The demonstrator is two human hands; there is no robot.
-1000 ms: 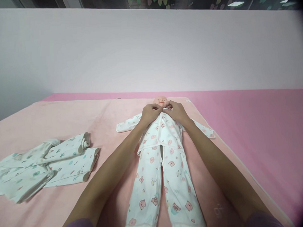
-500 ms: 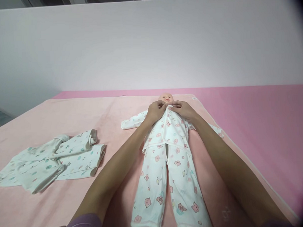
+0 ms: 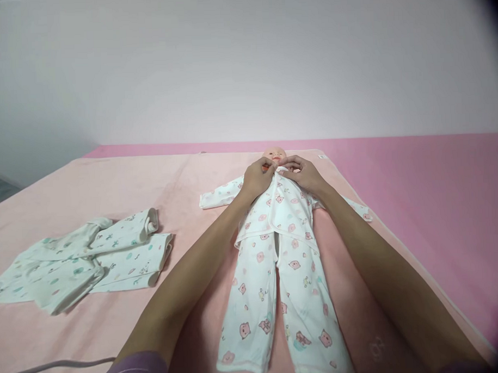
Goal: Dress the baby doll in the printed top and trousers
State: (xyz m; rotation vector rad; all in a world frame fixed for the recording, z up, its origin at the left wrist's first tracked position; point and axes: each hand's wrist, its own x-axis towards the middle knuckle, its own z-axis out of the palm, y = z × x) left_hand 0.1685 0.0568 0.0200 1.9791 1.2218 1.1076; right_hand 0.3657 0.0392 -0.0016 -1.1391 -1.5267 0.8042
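A baby doll [image 3: 274, 152] lies on its back, its head at the far end. It wears a white baby shirt [image 3: 284, 210] with a pink animal print, and matching baby trousers [image 3: 253, 295] cover the legs. At the shirt's collar, just under the doll's chin, my left hand [image 3: 258, 178] pinches the front edge of the fabric. Opposite it, my right hand [image 3: 304, 175] has curled fingers, with thumb and fingertips on the other side of the collar. The fingertips of both hands nearly meet, and a small patch of orange shows beside the left ones.
A second set of white baby clothes [image 3: 88, 257] with a green print lies folded at the left. Everything rests on a peach blanket [image 3: 159, 181] over a pink surface [image 3: 417, 202]. A grey cable [image 3: 55, 366] runs along the lower left, and a white wall [image 3: 245, 67] rises behind.
The view has tilted down slightly. Both hands stay at the collar; the right fingers have lifted and bent more, and more of the collar edge shows between the hands.
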